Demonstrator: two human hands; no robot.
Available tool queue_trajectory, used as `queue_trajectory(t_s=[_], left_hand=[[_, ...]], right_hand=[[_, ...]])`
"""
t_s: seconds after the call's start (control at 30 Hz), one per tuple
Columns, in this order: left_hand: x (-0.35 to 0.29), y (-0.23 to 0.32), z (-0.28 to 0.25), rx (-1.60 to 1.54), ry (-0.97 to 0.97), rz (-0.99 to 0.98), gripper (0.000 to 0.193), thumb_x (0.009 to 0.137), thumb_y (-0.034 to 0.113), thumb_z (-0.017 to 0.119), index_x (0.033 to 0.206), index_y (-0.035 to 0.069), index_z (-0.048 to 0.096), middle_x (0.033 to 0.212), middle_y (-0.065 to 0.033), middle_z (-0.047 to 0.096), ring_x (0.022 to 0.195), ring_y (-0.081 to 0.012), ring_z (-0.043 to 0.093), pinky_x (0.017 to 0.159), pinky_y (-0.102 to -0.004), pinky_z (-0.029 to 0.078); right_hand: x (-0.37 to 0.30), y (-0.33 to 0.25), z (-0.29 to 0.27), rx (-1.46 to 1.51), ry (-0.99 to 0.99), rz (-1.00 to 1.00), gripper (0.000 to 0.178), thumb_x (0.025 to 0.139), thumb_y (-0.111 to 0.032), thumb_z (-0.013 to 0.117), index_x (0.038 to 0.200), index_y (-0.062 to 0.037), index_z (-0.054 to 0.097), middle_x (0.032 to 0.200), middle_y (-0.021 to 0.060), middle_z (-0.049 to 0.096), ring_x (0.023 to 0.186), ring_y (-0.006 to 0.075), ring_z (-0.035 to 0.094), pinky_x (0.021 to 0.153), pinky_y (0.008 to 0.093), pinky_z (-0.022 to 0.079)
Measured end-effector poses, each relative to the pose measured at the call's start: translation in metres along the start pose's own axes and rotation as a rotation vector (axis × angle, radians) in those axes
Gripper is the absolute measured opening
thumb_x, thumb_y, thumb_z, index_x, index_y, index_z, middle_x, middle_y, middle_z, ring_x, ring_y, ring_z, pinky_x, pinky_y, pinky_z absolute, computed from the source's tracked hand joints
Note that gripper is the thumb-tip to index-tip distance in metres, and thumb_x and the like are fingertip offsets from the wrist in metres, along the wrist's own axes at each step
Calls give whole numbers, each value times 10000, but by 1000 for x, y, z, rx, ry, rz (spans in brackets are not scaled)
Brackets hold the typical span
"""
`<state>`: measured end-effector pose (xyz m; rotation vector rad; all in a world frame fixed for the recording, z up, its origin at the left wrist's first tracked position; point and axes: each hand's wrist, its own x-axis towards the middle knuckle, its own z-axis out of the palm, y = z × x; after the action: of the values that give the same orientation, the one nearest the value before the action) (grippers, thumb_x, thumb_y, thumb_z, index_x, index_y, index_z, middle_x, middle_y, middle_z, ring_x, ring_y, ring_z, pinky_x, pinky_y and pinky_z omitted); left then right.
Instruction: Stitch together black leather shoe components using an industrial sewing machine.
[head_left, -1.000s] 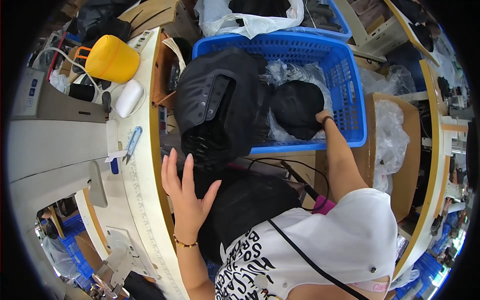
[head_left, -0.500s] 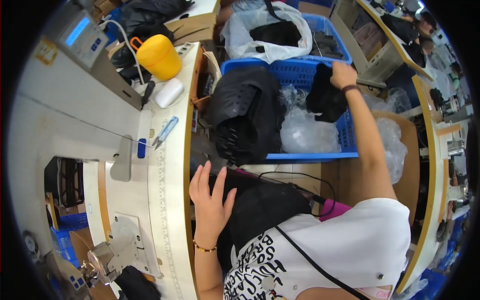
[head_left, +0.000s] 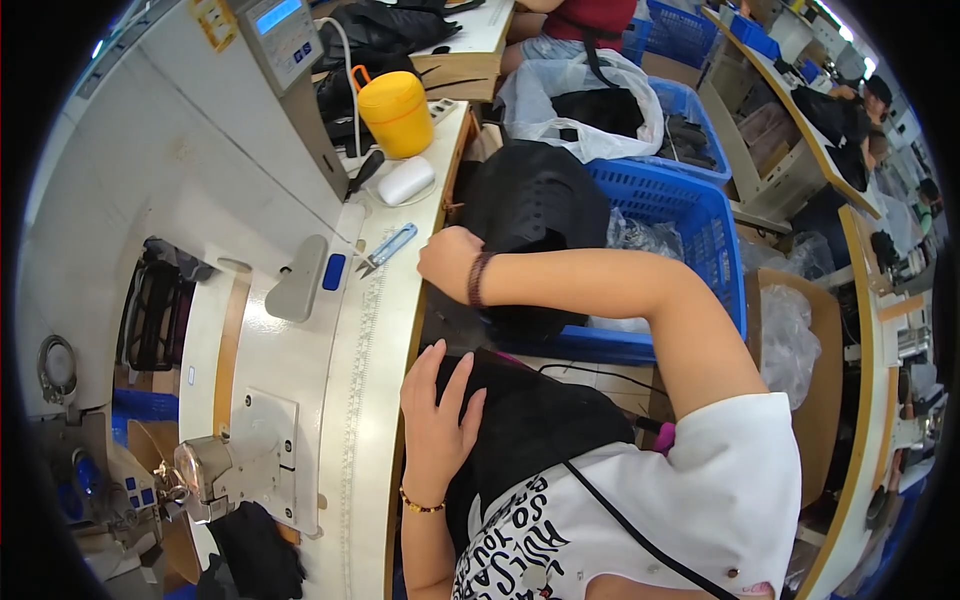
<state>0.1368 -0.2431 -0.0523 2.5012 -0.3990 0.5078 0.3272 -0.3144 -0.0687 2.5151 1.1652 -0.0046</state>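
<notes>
My right hand [head_left: 452, 263] is closed at the edge of the white sewing table [head_left: 385, 400], its arm bent across the front of me. What its fingers hold, if anything, is hidden. Close by on the tabletop lies a pair of blue-handled thread snips [head_left: 388, 248]. My left hand [head_left: 437, 430] hovers with fingers spread beside the same edge, above the black cloth [head_left: 540, 410] over my lap, and holds nothing. Beyond the right forearm, a bulky black bag [head_left: 535, 195] sits in a blue plastic basket [head_left: 735, 250], next to crumpled clear plastic [head_left: 645, 238].
A sewing machine [head_left: 205, 470] stands on the left, with black fabric [head_left: 255, 555] near it. A yellow canister [head_left: 395, 113] and a white spool [head_left: 406, 180] stand farther back. Behind the basket is a white plastic bag [head_left: 530, 105]; a cardboard box [head_left: 825, 380] stands right.
My right hand has swung left from the basket, where it gripped black fabric, to the table edge. That fabric is now out of sight. The view has shifted left; my left hand stays spread.
</notes>
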Motion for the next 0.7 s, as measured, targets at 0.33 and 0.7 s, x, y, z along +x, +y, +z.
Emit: queue_trajectory(t_s=[0.33, 0.7], left_hand=[[24, -3, 31, -113, -76, 81, 556, 681, 209, 718, 1180, 81, 509, 1270, -154, 414, 1160, -346, 392, 956, -432, 313], [48, -27, 84, -80, -209, 29, 837, 486, 137, 816, 1240, 151, 453, 1337, -130, 318, 1255, -433, 202, 986, -541, 268]], right_hand=[[-42, 95, 105, 831, 302, 366, 537, 830, -594, 374, 1273, -298, 438, 1416, 71, 263, 1328, 299, 136, 975, 636, -30], [-58, 44, 52, 625, -42, 460, 739, 817, -657, 284, 1152, -56, 553, 1196, 242, 475, 1155, 422, 376, 869, 743, 107]])
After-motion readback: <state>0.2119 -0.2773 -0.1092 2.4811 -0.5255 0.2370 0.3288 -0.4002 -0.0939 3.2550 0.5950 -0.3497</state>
